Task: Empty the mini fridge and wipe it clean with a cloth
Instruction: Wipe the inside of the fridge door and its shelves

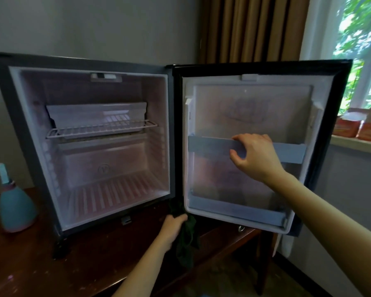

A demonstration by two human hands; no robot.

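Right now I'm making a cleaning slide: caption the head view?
At the open mini fridge, the right hand holds the door's upper rail while the left hand grips a dark cloth.

Dark wooden table (94, 266), top scuffed and speckled. Mini fridge (116, 163) stands on it on short black feet, door open. Its front lower edge is just left of the left hand (171, 229), at the fingers (179, 218). Teal spray bottle (15, 206) stands upright on the table, far left of those fingers, beside the fridge's outer wall.
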